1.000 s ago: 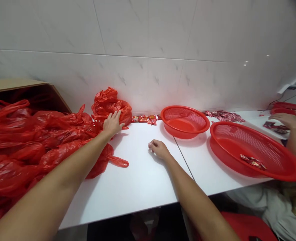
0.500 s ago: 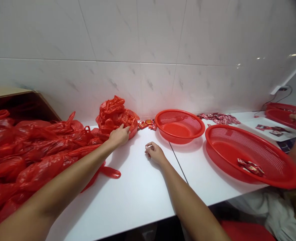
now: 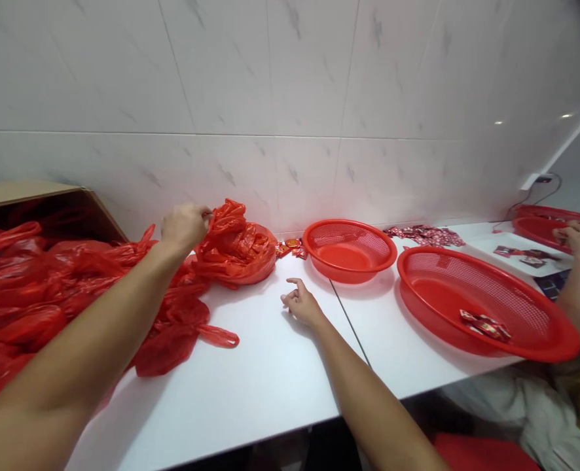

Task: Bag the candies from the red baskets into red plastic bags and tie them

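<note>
1. Left hand: fingers curled at the crumpled red bag; grip unclear.
2. Right hand: empty, loosely open, near the table.
3. Bag: far side, left of the round basket.

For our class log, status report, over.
Left hand at crumpled red bag, grip unclear. Right hand loosely curled, looks empty. Crumpled bag bunched on table. Bag pile crowds left forearm.

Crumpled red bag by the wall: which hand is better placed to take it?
Probably left: the left hand is at the edge of the bag, while the right hand is apart from it, over the table.
</note>
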A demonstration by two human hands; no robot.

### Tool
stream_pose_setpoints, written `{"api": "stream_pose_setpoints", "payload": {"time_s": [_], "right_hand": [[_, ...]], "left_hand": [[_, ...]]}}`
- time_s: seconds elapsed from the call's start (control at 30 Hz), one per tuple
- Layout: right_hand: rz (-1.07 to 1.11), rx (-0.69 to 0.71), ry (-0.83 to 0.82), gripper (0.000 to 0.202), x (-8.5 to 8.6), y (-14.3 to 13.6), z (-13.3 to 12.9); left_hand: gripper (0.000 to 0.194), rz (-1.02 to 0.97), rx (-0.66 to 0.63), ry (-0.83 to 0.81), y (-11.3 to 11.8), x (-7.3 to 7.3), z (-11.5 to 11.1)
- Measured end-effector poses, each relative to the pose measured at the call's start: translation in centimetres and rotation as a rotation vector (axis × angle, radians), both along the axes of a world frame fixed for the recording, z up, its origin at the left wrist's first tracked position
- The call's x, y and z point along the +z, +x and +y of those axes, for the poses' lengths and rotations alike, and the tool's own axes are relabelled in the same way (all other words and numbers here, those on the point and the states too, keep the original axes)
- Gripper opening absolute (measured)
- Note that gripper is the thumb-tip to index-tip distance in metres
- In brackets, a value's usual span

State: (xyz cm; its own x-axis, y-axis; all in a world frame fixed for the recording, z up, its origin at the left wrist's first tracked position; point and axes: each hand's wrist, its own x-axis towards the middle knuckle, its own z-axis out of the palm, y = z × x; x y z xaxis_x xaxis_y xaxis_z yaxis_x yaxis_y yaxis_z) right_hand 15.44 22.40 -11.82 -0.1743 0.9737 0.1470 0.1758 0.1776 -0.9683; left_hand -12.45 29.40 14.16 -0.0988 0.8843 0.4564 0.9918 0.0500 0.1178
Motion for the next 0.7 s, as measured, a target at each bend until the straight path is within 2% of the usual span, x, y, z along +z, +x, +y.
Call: {"api": "stream_pose_setpoints", "payload": {"time_s": [0.1,0.13,0.2,0.23,0.33,0.43,0.53,0.6,0.7], "right_hand": [[-0.011,0.0,0.003,0.056,-0.2,0.0,0.0],[-0.013,-0.003,0.002,0.056,-0.2,0.0,-0.1],[-0.018,-0.008,0.001,0.057,-0.2,0.1,-0.2],[-0.021,-0.009,0.001,0.057,-0.2,0.1,-0.3],[-0.033,-0.007,0.006,0.057,-0.2,0.1,-0.5],[-0.046,-0.007,0.01,0.057,0.0,0.1,-0.5],[-0.053,-0.004,0.004,0.06,0.2,0.1,-0.7],[-0.052,0.023,0.001,0.074,0.4,0.0,-1.0],[-0.039,0.137,0.008,0.108,1.0,-0.3,-2.0]], "left_hand": [[0.069,-0.002,-0.047,-0.013,-0.6,-0.6,0.0],[0.068,-0.018,-0.042,-0.046,-0.7,-0.6,-0.1],[0.049,-0.07,-0.007,-0.028,-0.9,-0.3,-0.6],[0.042,-0.094,-0.006,0.054,-1.0,0.1,-0.9],[0.049,-0.153,-0.069,0.298,-0.9,1.8,-1.8],[0.05,-0.181,-0.179,0.345,-0.6,3.8,-2.7],[0.064,-0.423,-0.292,0.652,-0.3,5.4,-3.3],[0.077,-0.609,-0.366,0.829,0.0,5.9,-3.5],[0.084,-0.674,-0.501,0.814,0.8,4.9,-3.2]]}}
